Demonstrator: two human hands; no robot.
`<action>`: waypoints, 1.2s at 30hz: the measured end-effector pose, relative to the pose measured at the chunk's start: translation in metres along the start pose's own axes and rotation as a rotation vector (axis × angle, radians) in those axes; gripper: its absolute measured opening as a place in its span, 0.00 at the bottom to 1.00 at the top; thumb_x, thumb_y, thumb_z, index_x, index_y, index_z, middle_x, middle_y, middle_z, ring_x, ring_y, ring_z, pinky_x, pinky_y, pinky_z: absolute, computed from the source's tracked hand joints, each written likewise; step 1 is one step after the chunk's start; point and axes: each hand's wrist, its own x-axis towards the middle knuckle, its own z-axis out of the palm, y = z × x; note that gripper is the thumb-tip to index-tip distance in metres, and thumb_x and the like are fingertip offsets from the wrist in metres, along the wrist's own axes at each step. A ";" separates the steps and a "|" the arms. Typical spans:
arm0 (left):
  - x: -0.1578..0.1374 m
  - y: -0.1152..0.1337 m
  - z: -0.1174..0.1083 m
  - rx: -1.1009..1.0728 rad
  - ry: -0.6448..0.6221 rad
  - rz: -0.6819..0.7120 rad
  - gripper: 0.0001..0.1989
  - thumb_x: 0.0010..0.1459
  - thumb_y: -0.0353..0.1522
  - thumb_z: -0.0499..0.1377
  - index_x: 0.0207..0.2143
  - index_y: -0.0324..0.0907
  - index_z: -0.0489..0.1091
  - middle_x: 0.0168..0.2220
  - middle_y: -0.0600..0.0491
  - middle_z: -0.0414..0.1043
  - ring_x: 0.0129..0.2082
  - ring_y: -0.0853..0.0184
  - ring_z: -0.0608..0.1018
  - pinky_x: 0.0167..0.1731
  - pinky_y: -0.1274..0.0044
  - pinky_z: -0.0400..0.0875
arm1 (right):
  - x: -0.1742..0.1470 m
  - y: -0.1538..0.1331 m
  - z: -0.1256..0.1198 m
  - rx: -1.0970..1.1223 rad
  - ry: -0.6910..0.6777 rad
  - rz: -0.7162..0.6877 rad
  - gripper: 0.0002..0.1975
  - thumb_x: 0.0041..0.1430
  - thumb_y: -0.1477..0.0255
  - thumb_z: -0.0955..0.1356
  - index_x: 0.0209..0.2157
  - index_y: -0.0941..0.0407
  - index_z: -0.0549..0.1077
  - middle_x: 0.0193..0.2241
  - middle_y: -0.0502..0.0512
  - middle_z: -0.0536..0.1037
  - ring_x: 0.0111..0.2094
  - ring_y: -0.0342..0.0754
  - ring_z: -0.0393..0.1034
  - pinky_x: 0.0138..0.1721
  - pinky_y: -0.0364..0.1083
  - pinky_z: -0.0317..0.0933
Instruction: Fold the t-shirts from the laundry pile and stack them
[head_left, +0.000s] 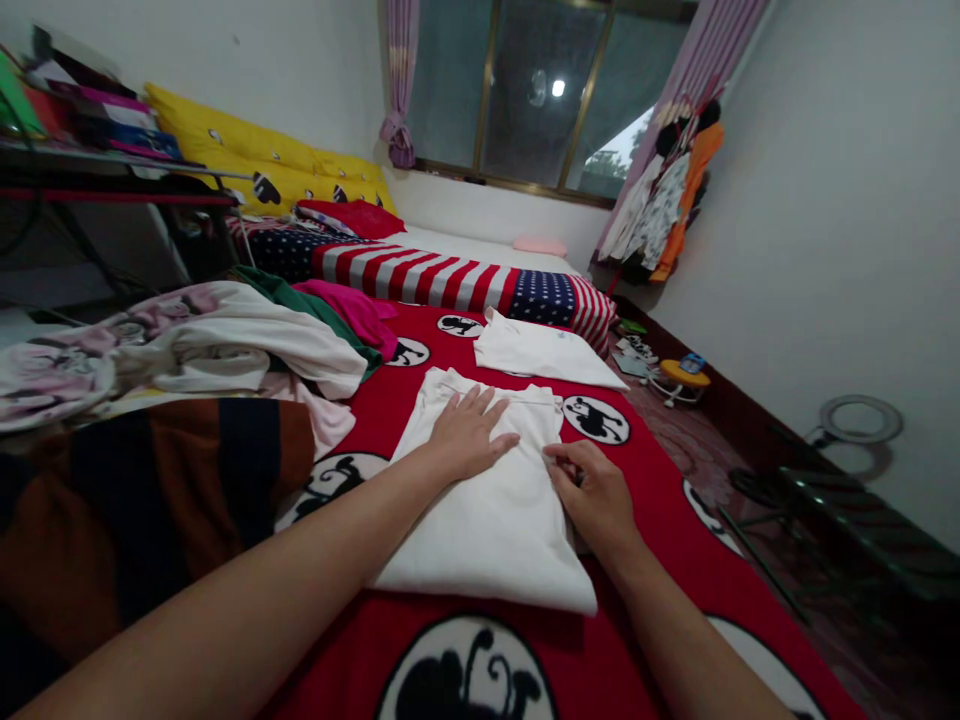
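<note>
A white garment [480, 530], folded into a rough rectangle, lies on the red patterned bedcover [645, 560] in front of me. My left hand [471, 435] rests flat on its upper part, fingers stretched out. At the garment's right edge is my right hand [596, 490], its thumb and fingers pinched together against the white cloth. Beyond the far edge lies a second folded white garment [544, 350]. What sort of garments these are cannot be made out.
To the left is a heap of loose clothes [195, 340], with a brown and navy striped piece [180, 490] nearest me. Behind stands another bed with a stars-and-stripes cover [435, 275]. On the floor at right are a yellow stool [684, 374] and a ring light [861, 420].
</note>
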 end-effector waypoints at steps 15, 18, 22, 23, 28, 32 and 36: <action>0.004 -0.042 -0.018 0.019 -0.074 -0.139 0.35 0.63 0.53 0.38 0.66 0.46 0.47 0.69 0.48 0.39 0.68 0.59 0.44 0.62 0.54 0.34 | 0.058 0.016 0.026 -0.492 -0.471 -0.069 0.33 0.66 0.54 0.51 0.67 0.56 0.42 0.68 0.54 0.38 0.68 0.52 0.31 0.63 0.64 0.41; 0.006 -0.050 -0.017 0.006 -0.056 -0.143 0.36 0.62 0.54 0.38 0.66 0.47 0.47 0.69 0.49 0.38 0.68 0.59 0.43 0.62 0.53 0.34 | 0.057 0.018 0.027 -0.541 -0.451 -0.038 0.35 0.66 0.53 0.50 0.67 0.57 0.41 0.68 0.53 0.37 0.68 0.51 0.31 0.63 0.63 0.41; 0.003 -0.062 -0.018 -0.012 -0.036 -0.222 0.35 0.62 0.53 0.38 0.66 0.48 0.47 0.69 0.50 0.35 0.68 0.54 0.41 0.62 0.54 0.37 | 0.053 0.008 0.019 -0.673 -0.392 0.002 0.34 0.66 0.54 0.51 0.66 0.58 0.47 0.67 0.57 0.44 0.67 0.54 0.39 0.61 0.66 0.42; 0.002 -0.065 -0.019 -0.017 -0.034 -0.237 0.34 0.63 0.52 0.39 0.66 0.49 0.47 0.69 0.51 0.35 0.68 0.53 0.41 0.62 0.55 0.38 | 0.052 0.005 0.015 -0.725 -0.357 0.004 0.33 0.66 0.55 0.52 0.66 0.59 0.50 0.67 0.59 0.47 0.67 0.56 0.41 0.61 0.67 0.41; -0.002 -0.072 -0.022 -0.041 -0.030 -0.242 0.33 0.63 0.51 0.40 0.66 0.49 0.47 0.69 0.51 0.37 0.67 0.51 0.43 0.62 0.56 0.38 | 0.029 -0.024 -0.009 -0.785 -0.135 -0.083 0.30 0.66 0.61 0.56 0.65 0.62 0.53 0.66 0.64 0.48 0.67 0.57 0.42 0.62 0.67 0.34; -0.001 -0.072 -0.020 -0.051 0.000 -0.220 0.31 0.63 0.50 0.42 0.66 0.50 0.50 0.69 0.51 0.39 0.67 0.50 0.45 0.62 0.56 0.39 | -0.016 -0.031 -0.015 -0.535 -0.305 -0.279 0.33 0.66 0.57 0.54 0.67 0.57 0.44 0.67 0.59 0.44 0.68 0.51 0.37 0.63 0.59 0.44; -0.002 -0.086 -0.020 -0.025 0.144 -0.362 0.25 0.64 0.44 0.46 0.62 0.51 0.59 0.67 0.48 0.49 0.65 0.49 0.53 0.60 0.53 0.45 | -0.039 -0.018 -0.022 -0.584 -0.499 -0.131 0.31 0.65 0.57 0.56 0.65 0.58 0.53 0.65 0.62 0.53 0.66 0.56 0.45 0.62 0.64 0.45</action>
